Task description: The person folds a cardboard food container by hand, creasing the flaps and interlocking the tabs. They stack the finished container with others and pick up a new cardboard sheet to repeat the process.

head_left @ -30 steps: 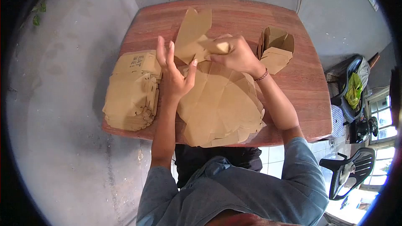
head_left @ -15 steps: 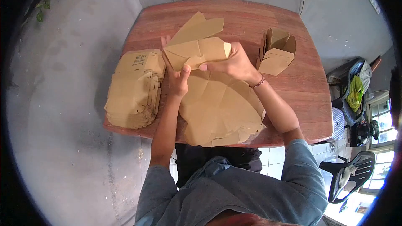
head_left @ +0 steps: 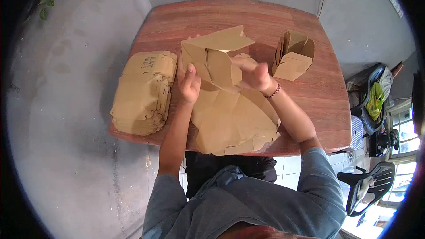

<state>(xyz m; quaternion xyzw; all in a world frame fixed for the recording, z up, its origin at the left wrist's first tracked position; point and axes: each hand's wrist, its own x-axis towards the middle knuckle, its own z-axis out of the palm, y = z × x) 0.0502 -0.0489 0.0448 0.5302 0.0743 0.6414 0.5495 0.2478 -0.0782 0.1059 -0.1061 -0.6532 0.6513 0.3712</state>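
Matt brown card on a reddish, wood-grained table (head_left: 325, 110), as my feed shows it.
I see plain, dull paperboard in the half-folded box (head_left: 218, 64), smooth with crisp creases; the flat sheets (head_left: 234, 119), the left stack (head_left: 137, 93) and the standing boxes (head_left: 292, 65) look the same. The tabletop has a low sheen, solid wood or laminate, I can't tell. Soft matt cloth makes the grey-blue shirt (head_left: 256, 199), smooth black plastic the chair (head_left: 353, 178); the grey wall (head_left: 66, 106) looks scuffed.
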